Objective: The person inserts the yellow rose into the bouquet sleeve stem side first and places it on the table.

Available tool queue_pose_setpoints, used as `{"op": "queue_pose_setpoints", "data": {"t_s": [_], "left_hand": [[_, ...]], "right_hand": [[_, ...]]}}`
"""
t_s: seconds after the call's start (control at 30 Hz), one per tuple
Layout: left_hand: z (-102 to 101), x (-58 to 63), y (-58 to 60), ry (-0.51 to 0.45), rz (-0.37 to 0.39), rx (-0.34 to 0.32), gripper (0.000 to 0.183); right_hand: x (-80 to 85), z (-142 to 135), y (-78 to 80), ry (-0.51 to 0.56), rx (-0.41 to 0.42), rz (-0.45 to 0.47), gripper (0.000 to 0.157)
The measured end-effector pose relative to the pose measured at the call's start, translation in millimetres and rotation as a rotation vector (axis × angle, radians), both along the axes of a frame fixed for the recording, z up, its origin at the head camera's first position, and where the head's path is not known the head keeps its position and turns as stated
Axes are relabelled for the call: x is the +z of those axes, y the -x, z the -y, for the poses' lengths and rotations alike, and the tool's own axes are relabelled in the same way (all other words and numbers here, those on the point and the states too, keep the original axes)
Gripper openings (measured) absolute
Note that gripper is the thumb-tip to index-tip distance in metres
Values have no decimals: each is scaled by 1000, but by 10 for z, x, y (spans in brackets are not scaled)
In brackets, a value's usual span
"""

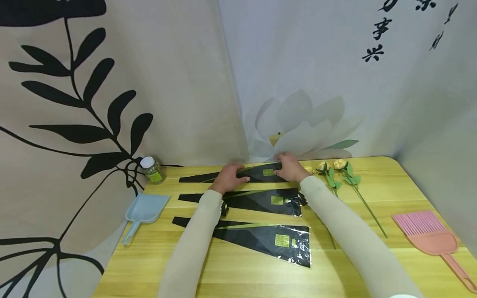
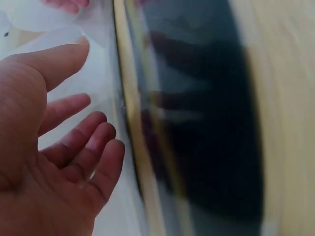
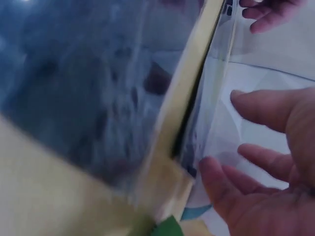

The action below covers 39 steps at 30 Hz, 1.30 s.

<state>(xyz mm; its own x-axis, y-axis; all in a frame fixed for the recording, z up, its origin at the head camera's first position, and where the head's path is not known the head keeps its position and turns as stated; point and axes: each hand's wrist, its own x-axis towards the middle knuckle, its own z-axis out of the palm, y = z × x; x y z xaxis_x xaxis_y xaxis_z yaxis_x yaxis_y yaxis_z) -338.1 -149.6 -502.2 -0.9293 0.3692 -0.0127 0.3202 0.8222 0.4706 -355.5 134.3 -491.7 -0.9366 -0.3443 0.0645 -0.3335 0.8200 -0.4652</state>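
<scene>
Three tapered black flower sleeves with gold labels lie in a column on the wooden table. My hands are over the far sleeve [image 1: 257, 173], close to the table's back edge. In the head view, my left hand [image 1: 228, 179] is around its narrower left part, and my right hand [image 1: 292, 167] is at its wide right end. The left wrist view shows my left hand [image 2: 54, 147] with loosely bent fingers apart from the blurred black film. Relaxed, spread fingers of my right hand [image 3: 275, 157] appear beside the clear edge. Below are the middle sleeve [image 1: 257, 201] and the near sleeve [image 1: 253, 240].
Yellow roses [image 1: 340, 164] with long green stems lie right of the sleeves, partly behind my right arm. A pink brush [image 1: 434, 240] is at far right. To the left are a light-blue dustpan [image 1: 147, 209] and a white-capped jar [image 1: 153, 170]. A printed curtain [image 1: 186, 82] hangs behind.
</scene>
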Motion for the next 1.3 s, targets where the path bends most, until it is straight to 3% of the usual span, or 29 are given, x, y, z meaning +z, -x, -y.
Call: {"op": "queue_pose_setpoints", "data": {"t_s": [0.17,0.43,0.73,1.07,1.3], "left_hand": [[-59,-83,58,-9,52,14,61],[-84,-39,80,-29,104,33,57],[-89,-73,140,-6,116,8,52],[-88,-85,165,-10,134,24,53],[-89,-67,144,-32,152,23,52]], "right_hand": [[-85,25,38,-17,-32,61,67],[-101,44,31,-6,-73,111,74],[-113,44,23,18,-75,92,66],[-11,-36,-24,149,-37,79,31],[42,-112,-61,262,-52,70,47]]}}
